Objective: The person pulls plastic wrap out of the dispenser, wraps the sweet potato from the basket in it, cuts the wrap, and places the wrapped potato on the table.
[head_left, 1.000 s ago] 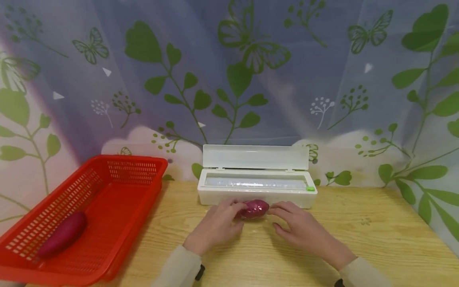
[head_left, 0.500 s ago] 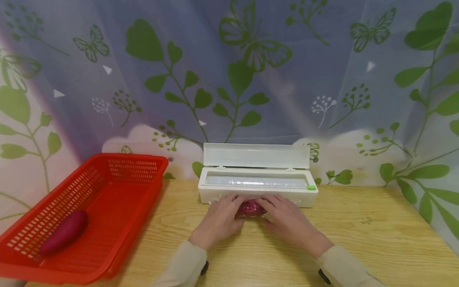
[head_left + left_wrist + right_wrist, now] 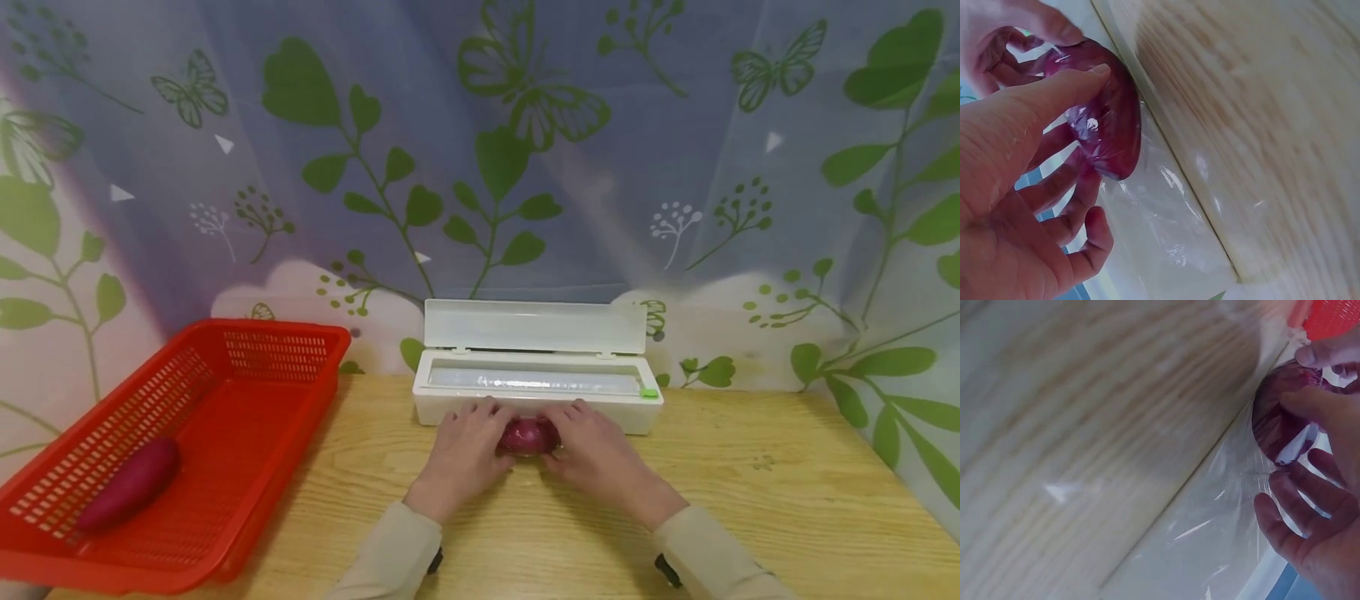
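Fingers (image 3: 1085, 192) of the left hand (image 3: 465, 458) and right hand (image 3: 602, 458) pinch a film-wrapped purple tuber (image 3: 529, 437) from both ends at the head view's lower centre, in front of a white, open-lidded box (image 3: 639, 418) on the desk (image 3: 750, 483). At lower left, a red basket (image 3: 288, 437) holds a second tuber (image 3: 129, 485).

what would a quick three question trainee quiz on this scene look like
1. True or false: the white cling-film dispenser has its lid raised.
2. In the head view, the green slider sits where on the dispenser? a) left end b) middle c) right end
3. What do the left hand and right hand hold?

Key: 1. True. 2. c. 3. A purple sweet potato in clear plastic film.
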`<state>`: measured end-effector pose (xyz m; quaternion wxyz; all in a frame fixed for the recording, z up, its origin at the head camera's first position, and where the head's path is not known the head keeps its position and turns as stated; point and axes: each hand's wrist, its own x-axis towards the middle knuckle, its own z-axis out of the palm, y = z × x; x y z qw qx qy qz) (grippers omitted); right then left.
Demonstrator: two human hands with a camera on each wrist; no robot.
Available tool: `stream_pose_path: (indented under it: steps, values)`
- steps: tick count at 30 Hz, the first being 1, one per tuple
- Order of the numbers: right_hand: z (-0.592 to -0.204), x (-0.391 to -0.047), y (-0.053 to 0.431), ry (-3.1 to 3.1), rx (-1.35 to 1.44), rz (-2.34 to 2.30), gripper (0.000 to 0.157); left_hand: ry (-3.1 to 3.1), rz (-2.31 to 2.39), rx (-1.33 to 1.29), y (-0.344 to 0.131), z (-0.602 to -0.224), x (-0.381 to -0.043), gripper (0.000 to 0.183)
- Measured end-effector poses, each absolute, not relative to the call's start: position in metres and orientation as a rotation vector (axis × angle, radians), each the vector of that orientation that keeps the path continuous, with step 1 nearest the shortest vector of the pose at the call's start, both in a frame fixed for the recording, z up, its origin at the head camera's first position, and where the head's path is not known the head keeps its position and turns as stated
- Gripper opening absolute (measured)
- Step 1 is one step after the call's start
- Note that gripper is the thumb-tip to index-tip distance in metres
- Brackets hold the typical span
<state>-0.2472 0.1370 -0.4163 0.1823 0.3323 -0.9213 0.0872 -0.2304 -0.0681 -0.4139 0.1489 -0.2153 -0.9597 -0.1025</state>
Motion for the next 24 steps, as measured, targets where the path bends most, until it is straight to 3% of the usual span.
stream_pose_path:
  steps: [7, 24]
  values:
    - [-0.416, -0.248, 0.144, -2.549, 0.955, 0.313, 0.048, -2.696, -0.207, -0.569, -0.065, -0.413, -0.232, 0.039]
    - [-0.412, -0.247, 0.135, -2.524, 0.968, 0.182, 0.049, -2.651, -0.133, -0.611, -0.065, -0.414, -0.231, 0.033]
